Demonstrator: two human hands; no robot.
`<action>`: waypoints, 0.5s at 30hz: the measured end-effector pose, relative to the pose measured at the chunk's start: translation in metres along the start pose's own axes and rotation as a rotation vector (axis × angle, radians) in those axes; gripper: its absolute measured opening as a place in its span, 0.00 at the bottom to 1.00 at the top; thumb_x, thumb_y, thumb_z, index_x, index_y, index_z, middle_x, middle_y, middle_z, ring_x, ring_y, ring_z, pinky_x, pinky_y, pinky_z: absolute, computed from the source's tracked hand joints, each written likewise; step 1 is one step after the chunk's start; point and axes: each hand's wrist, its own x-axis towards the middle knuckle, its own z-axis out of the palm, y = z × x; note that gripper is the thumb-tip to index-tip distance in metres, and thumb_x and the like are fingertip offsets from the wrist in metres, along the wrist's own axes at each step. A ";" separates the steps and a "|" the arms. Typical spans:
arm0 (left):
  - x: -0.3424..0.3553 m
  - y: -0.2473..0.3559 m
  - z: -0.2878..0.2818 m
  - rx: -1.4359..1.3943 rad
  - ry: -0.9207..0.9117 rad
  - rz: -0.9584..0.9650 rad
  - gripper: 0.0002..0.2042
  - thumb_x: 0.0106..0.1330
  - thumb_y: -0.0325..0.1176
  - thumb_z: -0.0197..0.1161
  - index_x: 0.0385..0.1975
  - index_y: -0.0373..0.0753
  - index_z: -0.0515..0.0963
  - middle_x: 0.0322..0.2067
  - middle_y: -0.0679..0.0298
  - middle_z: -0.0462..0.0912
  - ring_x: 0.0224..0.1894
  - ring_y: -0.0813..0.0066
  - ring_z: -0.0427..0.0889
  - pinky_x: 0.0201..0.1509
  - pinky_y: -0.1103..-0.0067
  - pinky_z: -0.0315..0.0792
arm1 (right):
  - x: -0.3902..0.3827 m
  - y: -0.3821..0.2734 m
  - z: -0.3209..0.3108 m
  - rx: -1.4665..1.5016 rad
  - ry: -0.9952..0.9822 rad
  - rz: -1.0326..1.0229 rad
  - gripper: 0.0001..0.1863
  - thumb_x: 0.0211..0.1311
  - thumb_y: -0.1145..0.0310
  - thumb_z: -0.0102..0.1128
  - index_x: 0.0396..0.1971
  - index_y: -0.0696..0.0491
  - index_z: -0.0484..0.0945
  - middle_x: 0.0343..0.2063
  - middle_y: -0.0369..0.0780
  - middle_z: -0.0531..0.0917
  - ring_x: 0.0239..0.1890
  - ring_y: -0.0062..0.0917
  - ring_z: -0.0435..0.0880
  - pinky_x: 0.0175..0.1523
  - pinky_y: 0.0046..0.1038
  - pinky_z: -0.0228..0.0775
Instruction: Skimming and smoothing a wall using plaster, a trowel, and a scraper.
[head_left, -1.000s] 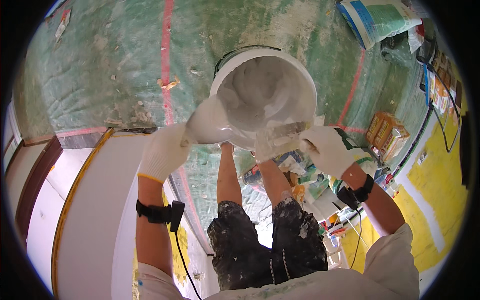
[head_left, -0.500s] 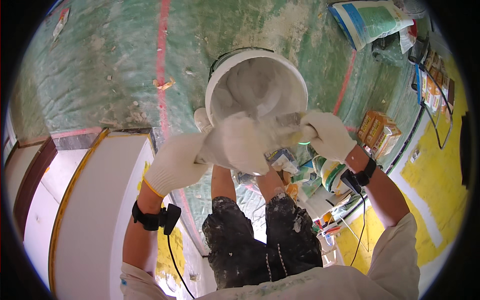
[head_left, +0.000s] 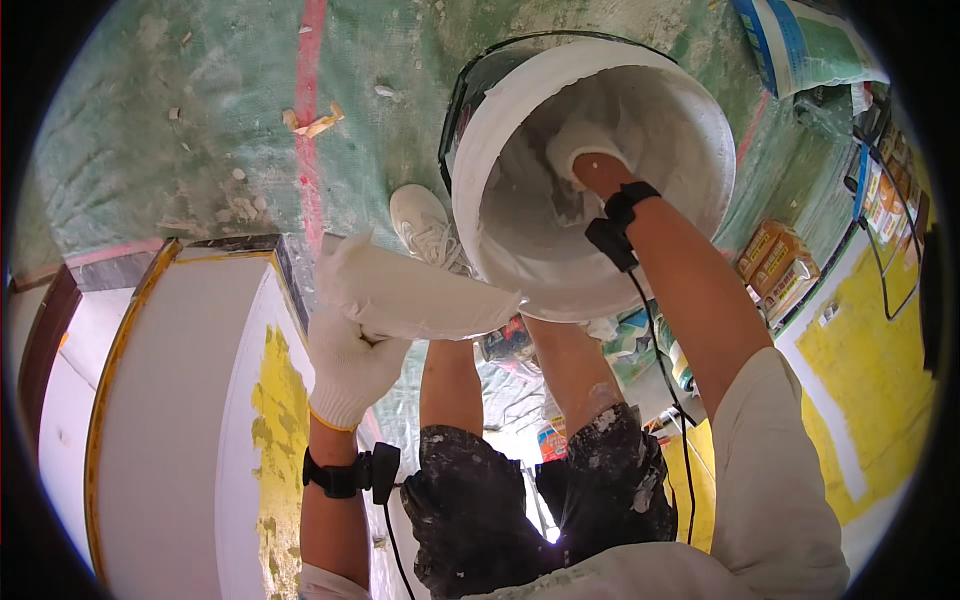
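In my gloved left hand (head_left: 355, 370) is a broad trowel (head_left: 455, 318), its top heaped with smooth white putty (head_left: 390, 285). The fingers close around its grip, which is mostly hidden beneath the blade. My gloved right hand (head_left: 585, 145) reaches deep inside a large white bucket (head_left: 490, 150) that tilts toward me. It grips a putty knife (head_left: 575, 205), whose smeared blade shows only in part below the hand. White putty coats the bucket's inner wall and lies around that hand. The trowel's tip is close to the bucket's near rim.
My shoe (head_left: 425, 220) stands left of the bucket on a green floor sheet (head_left: 220, 130) with pink tape. A bag (head_left: 810, 45) and orange packages (head_left: 775, 260) lie to the right. White panels (head_left: 180, 400) stand at left. Cords hang from both wrist straps.
My right hand has left the trowel and gone down into the bucket with the putty knife. My left hand has drawn back left with the loaded trowel. The bucket appears larger and nearer.
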 end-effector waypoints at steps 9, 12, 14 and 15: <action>-0.028 0.008 -0.029 0.101 -0.067 0.003 0.21 0.55 0.25 0.71 0.51 0.39 0.80 0.50 0.54 0.83 0.42 0.49 0.86 0.44 0.70 0.78 | -0.051 0.000 -0.068 0.052 -0.809 -0.282 0.09 0.67 0.57 0.64 0.29 0.43 0.85 0.25 0.32 0.85 0.24 0.18 0.79 0.24 0.29 0.69; -0.039 0.031 -0.038 0.078 0.006 0.014 0.23 0.55 0.25 0.71 0.54 0.40 0.79 0.49 0.53 0.83 0.41 0.50 0.86 0.42 0.72 0.78 | -0.098 0.006 -0.121 -0.056 -0.934 -0.728 0.08 0.57 0.63 0.66 0.33 0.50 0.83 0.34 0.43 0.87 0.36 0.43 0.85 0.38 0.41 0.75; -0.046 0.056 -0.040 -0.019 0.178 0.106 0.09 0.55 0.23 0.71 0.19 0.34 0.76 0.15 0.58 0.72 0.17 0.65 0.71 0.24 0.75 0.64 | -0.149 0.018 -0.132 0.213 -0.936 -0.215 0.11 0.65 0.58 0.65 0.27 0.48 0.82 0.18 0.31 0.77 0.16 0.17 0.73 0.20 0.27 0.65; -0.053 0.066 -0.048 -0.020 0.195 0.120 0.09 0.55 0.23 0.71 0.19 0.34 0.76 0.15 0.58 0.72 0.17 0.65 0.71 0.24 0.75 0.64 | -0.177 0.039 -0.141 0.359 -0.712 -0.666 0.12 0.63 0.59 0.66 0.28 0.52 0.82 0.18 0.34 0.78 0.17 0.19 0.74 0.21 0.28 0.66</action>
